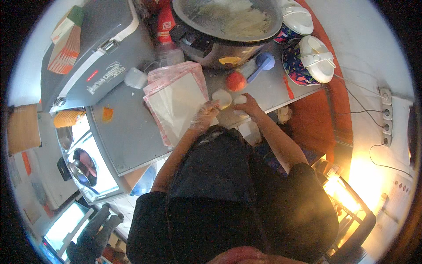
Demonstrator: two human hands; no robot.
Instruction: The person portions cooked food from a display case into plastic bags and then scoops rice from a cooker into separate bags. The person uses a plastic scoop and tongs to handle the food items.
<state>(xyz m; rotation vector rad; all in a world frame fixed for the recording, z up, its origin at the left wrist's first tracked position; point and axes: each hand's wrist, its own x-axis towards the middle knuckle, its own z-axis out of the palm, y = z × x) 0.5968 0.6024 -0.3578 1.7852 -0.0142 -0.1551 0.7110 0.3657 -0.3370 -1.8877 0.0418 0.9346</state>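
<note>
My left hand (205, 115), in a clear plastic glove, has its fingers curled at the near left edge of a pale round cup (222, 97). Its forearm crosses a stack of pink-edged wrapping sheets (180, 99) on the grey table. Close by, my bare right hand (250, 106) grips a small white object (239, 99), perhaps a cup; the fingers hide part of it. Just beyond both hands are a round orange-red item (235, 81) and a blue-violet scoop (262, 67).
A large cooker (227, 49) holding cooked rice (235, 19) stands at the back. Patterned containers (300, 64) with white lids sit right of it. A grey cool box (108, 56) is at left, a clear plastic tub (135, 78) beside it. A lit appliance (346, 201) glows at lower right.
</note>
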